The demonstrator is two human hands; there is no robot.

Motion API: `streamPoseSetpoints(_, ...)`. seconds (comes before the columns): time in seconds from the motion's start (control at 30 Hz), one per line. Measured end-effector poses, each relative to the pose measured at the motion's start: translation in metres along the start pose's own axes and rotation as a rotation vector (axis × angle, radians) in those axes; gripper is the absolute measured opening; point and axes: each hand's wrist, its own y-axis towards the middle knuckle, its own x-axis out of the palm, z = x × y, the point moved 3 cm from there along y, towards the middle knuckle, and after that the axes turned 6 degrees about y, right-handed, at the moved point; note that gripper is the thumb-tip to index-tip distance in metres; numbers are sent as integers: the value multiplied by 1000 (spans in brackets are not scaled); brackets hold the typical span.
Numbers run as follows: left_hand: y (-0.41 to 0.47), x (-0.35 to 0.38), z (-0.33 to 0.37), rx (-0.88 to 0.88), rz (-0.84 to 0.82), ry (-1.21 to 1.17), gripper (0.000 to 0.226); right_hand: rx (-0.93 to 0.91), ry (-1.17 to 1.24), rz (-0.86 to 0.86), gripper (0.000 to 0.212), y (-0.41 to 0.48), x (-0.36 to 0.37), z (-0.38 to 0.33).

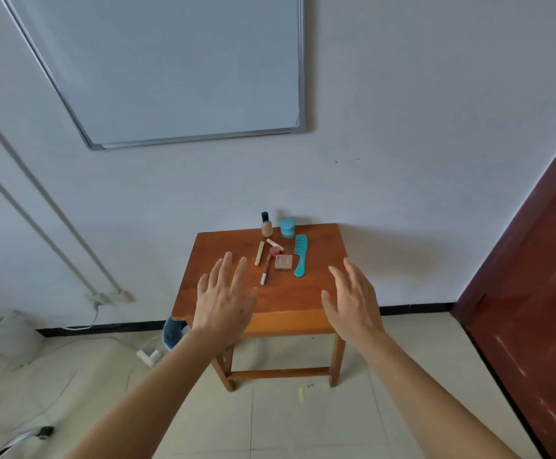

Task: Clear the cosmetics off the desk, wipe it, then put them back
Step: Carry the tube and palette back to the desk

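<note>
Step in hand (judged): clearing, at its very start. Nothing had been lifted, and every cosmetic lay on the worktop [289, 293], grouped at its far middle close to the wall.

Inventory:
- Back row: foundation bottle [266, 225] upright, with the blue jar [286, 227] just beside it on the right.
- In front, lying flat: gold tube [259, 253], pink tube [275, 245], small red pot [274, 250] against the pink tube, square compact [283, 262], and white-capped pencil [265, 270].
- Right edge of the group: teal comb [300, 255].

Left grip [225, 303]: palm down, fingers straight and spread, holding nothing. It hovered over the near-left of the worktop, with its fingertips near the gold tube and pencil but apart from them.

Right grip [356, 303]: the same posture, empty, over the near-right. The comb lay ahead and to its left.

Whether either palm touched the wood could not be told.

Next move (judged): reach forward and close on the nearest items, with the left taking the gold tube or pencil and the right taking the comb or compact.
- The thin tubes call for a fingertip pinch, since they may roll if nudged.
- The upright bottle wants a grasp round its body so it does not topple into the jar.

No cloth and no set-down place showed in view; both would have to be found before wiping.
</note>
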Motion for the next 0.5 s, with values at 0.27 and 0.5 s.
streamPoseSetpoints(0.27, 112, 55, -54, -133, -117, -13, 64, -23, 4, -218, 54, 129, 73, -18)
streamPoseSetpoints(0.5, 215, 126, -91, -76, -302, -33, 64, 89, -12, -374, 58, 206, 152, -13)
